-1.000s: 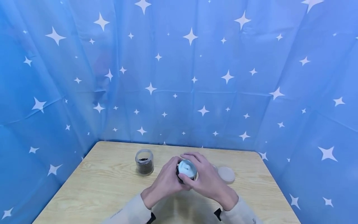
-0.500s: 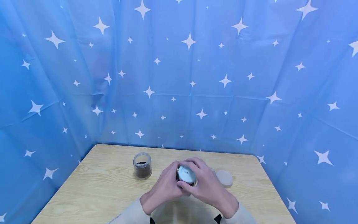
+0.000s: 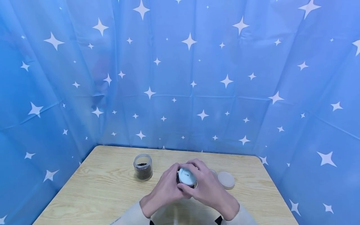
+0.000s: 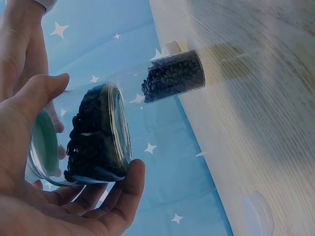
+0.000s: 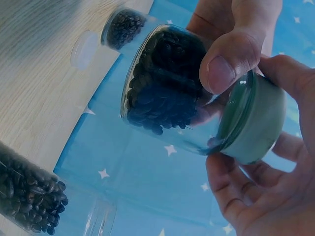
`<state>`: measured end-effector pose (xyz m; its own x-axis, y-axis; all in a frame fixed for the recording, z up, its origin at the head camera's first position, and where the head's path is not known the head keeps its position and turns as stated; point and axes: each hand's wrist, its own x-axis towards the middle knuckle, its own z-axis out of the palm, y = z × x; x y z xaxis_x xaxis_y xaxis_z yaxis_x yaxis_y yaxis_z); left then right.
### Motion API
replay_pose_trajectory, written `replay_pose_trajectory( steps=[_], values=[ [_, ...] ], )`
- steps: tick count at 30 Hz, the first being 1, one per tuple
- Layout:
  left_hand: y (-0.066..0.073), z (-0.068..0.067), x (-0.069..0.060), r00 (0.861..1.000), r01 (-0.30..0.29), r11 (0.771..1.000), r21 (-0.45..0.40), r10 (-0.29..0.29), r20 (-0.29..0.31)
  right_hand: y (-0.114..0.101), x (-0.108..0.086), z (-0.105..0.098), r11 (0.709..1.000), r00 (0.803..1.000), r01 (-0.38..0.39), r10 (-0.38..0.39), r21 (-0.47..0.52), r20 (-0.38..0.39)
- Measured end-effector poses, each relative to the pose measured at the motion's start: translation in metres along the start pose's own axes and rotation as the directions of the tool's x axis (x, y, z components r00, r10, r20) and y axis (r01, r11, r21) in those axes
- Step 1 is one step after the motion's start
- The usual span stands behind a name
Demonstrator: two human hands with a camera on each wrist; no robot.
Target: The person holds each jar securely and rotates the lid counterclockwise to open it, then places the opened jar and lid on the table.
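While both hands (image 3: 166, 186) (image 3: 208, 186) grip jar (image 5: 162, 93) and lid (image 5: 261, 118), sleeve lettering (image 3: 115, 221) shows; it's illegible.

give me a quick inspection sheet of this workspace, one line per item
surface: wood-grain table, light coloured
job's things: glass jar part-filled with dark bean-like pieces, held in both hands; pale blue-green lid at its mouth
clutter: open jar of dark pieces to the left; third jar, mostly hidden in the head view; loose white lid at the right
grippers: left hand grips the glass jar; right hand has its fingers around the lid
cables: nothing seen
surroundings: blue curtain with white stars
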<state>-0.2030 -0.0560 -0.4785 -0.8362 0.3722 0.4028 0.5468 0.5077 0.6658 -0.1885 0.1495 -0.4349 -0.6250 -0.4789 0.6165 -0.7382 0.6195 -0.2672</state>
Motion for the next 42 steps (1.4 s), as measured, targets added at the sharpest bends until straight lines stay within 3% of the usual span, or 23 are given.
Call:
replay_pose_trajectory(
  steps=[23,42],
  values=[
    [-0.006,0.004,-0.003,0.999,-0.026,0.998,-0.065,0.028,0.031,0.007,-0.004,-0.002,0.998,0.999,0.023,-0.025,0.062,0.039],
    [-0.015,0.003,-0.004,0.996,-0.077,0.995,-0.062,0.079,0.033,0.012,-0.005,0.001,0.994,0.997,0.073,-0.076,0.083,0.032]
  ],
)
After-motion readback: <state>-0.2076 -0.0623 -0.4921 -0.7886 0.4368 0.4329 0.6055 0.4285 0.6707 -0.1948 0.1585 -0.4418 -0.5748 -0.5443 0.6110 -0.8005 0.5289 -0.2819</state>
